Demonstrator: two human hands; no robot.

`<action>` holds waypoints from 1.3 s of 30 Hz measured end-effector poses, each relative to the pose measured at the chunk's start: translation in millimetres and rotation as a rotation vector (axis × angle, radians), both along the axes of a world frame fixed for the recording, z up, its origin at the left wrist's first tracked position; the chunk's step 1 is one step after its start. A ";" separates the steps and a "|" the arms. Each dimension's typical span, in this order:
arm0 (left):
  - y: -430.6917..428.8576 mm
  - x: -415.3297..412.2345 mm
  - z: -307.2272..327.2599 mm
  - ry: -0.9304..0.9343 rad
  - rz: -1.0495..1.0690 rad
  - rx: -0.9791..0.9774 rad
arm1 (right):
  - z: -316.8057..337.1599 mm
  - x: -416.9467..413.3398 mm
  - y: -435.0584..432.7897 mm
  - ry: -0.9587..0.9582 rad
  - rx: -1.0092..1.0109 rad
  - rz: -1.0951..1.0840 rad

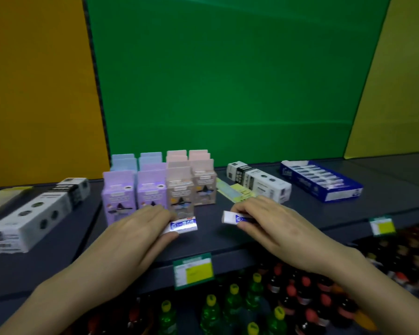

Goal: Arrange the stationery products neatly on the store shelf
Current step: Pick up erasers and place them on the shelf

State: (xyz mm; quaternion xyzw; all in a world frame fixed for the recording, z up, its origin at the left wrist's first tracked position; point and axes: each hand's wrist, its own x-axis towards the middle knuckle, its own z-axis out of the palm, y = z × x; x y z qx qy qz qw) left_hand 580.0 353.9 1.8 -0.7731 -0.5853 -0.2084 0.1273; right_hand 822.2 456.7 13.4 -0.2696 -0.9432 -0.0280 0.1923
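In the head view, mid-frame, the left hand [140, 228] is pinching an eraser [183, 226] near the front of the shelf [215, 240], and the right hand [269, 221] is gripping a second eraser [235, 217] nearby. Pastel boxes [155, 184] are standing in rows behind them. Both erasers are probably heading for the blue tray [322, 180] at the right, so placing remains.

"2B" on the left eraser [182, 227] and right eraser [235, 217] — rest blurred.
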 end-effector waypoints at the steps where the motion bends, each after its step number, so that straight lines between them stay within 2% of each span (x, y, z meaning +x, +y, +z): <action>1: 5.9 14.2 -0.5 0.002 -0.006 0.002 | 0.1 15.2 5.7 0.001 0.005 -0.010; 5: 31.2 65.0 -2.3 0.017 -0.051 0.012 | -2.5 71.7 29.6 0.013 0.037 -0.030; 11: 79.5 125.9 8.3 0.036 -0.135 0.025 | 3.3 145.2 70.8 0.088 -0.048 -0.094; 23: 201.6 212.3 30.7 0.069 -0.240 0.024 | 28.1 223.3 180.1 0.181 -0.035 -0.229; 29: 256.6 248.3 33.3 0.018 -0.213 0.009 | 31.2 240.8 226.7 0.146 -0.083 -0.183; 39: 302.4 283.8 13.8 -0.077 -0.055 -0.164 | 17.9 253.8 287.4 0.023 -0.143 0.090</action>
